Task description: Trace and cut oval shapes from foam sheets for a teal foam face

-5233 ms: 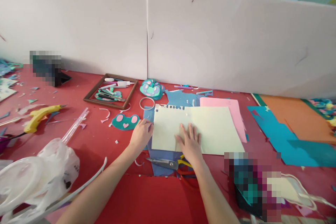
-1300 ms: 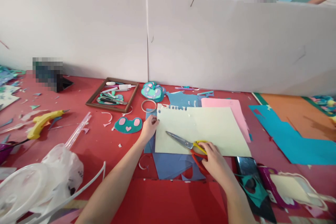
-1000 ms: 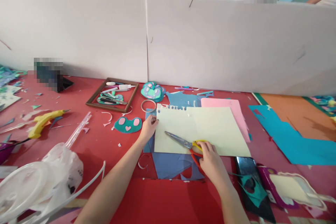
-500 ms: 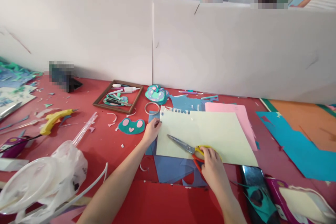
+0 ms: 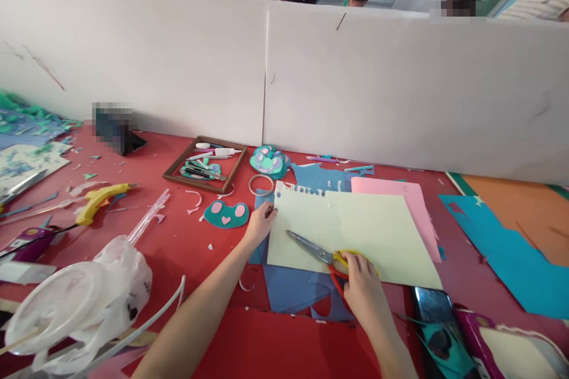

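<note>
A pale yellow sheet of paper [image 5: 347, 219] lies over blue sheets [image 5: 297, 293]. My left hand [image 5: 261, 222] is closed at its left edge, fingertips curled on the paper's border. Scissors [image 5: 315, 247] with yellow and red handles lie across the sheet, blades nearly together and pointing to the upper left. My right hand [image 5: 362, 275] is closed around their handles. Left of my left hand lies a teal cutout [image 5: 226, 215] with pink ovals and a small pink heart. Behind it is a ring [image 5: 261, 185], with a layered teal and blue cutout [image 5: 268, 163] farther back.
A brown frame [image 5: 169, 174] surrounds pens and a cutter. To the left are a yellow glue gun [image 5: 100, 200] and a plastic bag [image 5: 128, 275]. A phone [image 5: 431, 302] lies at right, near pink [image 5: 418, 207] and bright blue sheets [image 5: 502, 254]. A white partition [image 5: 178, 65] stands behind.
The view has shifted slightly, so everything sits a little farther right and lower. Both hands keep their places on the sheet and the scissors.
</note>
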The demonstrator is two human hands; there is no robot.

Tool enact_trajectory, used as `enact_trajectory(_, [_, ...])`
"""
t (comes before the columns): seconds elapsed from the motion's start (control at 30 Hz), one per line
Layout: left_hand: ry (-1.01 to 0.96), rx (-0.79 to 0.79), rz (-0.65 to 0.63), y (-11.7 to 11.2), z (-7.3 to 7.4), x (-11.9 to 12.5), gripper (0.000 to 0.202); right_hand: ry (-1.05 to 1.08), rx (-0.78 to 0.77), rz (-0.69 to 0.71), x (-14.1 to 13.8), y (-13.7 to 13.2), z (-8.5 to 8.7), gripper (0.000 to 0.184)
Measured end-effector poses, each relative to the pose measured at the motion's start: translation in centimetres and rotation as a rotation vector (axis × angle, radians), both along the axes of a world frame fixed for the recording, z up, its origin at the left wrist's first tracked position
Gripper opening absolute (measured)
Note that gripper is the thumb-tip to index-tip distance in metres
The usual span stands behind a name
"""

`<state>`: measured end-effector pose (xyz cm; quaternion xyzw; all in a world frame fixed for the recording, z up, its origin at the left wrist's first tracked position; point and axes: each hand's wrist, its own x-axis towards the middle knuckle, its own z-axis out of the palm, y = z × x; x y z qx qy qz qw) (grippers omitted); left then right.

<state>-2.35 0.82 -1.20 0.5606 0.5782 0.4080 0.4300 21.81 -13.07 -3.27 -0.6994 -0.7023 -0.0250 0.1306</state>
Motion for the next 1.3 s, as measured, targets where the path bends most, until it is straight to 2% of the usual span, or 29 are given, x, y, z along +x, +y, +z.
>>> enact_trajectory(0.3, [0.052,0.009,-0.004,-0.1,0.1,0.1,0.007,0.023,0.002,-0.020,-0.1,0.1,0.0,0.052])
enact_trajectory(0.4, [0.072,-0.006,-0.003,0.8,0.5,-0.1,0.010,0.028,-0.019,-0.020,-0.1,0.0,0.1,0.051])
enact_trajectory(0.47, [0.098,-0.006,0.017,1.9,1.3,-0.8,0.015,0.027,-0.020,-0.015,-0.1,0.0,0.1,0.051])
enact_trajectory(0.5, [0.132,0.008,0.041,2.4,1.8,-1.4,0.017,0.027,-0.019,-0.014,-0.1,0.0,0.2,0.051])
enact_trajectory(0.6, [0.532,0.170,0.293,3.8,3.5,-3.9,0.019,0.032,-0.017,-0.014,-0.2,0.1,0.4,0.051])
enact_trajectory(0.73, [0.654,0.168,0.408,4.2,4.4,-6.9,0.018,0.040,-0.018,-0.014,-0.2,0.2,0.4,0.053])
enact_trajectory(0.9, [0.786,0.113,0.353,3.9,3.2,-7.3,0.007,0.037,-0.034,-0.036,-0.1,0.2,0.1,0.051])
enact_trajectory(1.0, [0.872,0.077,0.313,4.0,2.7,-6.7,0.011,0.027,-0.048,-0.041,-0.1,0.2,0.0,0.049])
enact_trajectory(1.17, [1.056,0.045,0.244,4.1,2.8,-6.6,0.024,0.028,-0.066,-0.033,0.0,0.2,-0.1,0.050])
enact_trajectory(1.3, [1.030,0.125,0.281,4.1,3.2,-6.9,0.025,0.032,-0.064,-0.033,0.0,0.3,-0.1,0.049])
